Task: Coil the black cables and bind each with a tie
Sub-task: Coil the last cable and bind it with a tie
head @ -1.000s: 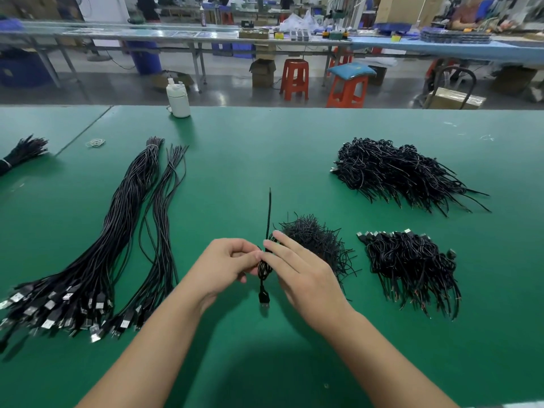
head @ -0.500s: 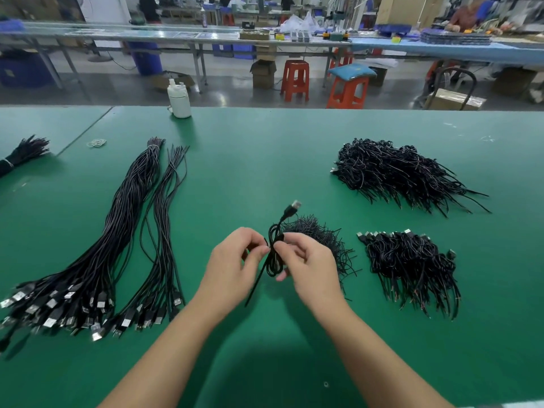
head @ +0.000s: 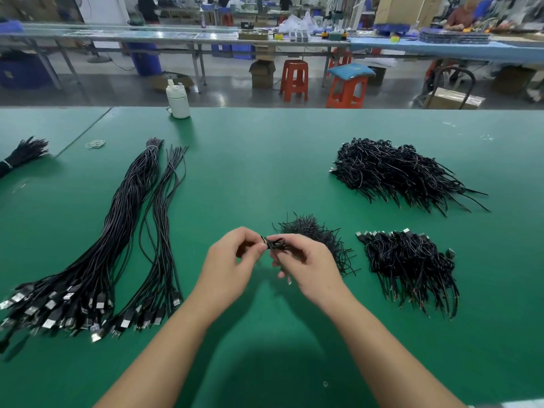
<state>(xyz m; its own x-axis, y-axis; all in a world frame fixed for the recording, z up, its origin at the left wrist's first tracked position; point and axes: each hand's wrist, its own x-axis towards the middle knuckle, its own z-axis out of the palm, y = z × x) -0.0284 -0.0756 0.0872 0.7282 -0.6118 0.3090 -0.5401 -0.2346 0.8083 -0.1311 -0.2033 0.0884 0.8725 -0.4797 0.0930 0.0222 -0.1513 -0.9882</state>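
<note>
My right hand grips a small coiled black cable above the green table. My left hand pinches the short black tie end at the coil's left side. Most of the coil is hidden inside my right fingers. Behind my right hand lies a heap of black ties. Two long bundles of straight black cables with USB plugs stretch along the left. Coiled cables sit in a pile at the right and in a larger pile further back.
A white bottle stands at the table's far edge. A loose rubber band lies at the back left, near another black bundle at the left edge. Beyond the table are stools and other workbenches.
The cable went from hanging loose with its plug sticking up to a tight small coil in my right hand. My hands rose slightly and my left fingers now pinch at the coil.
</note>
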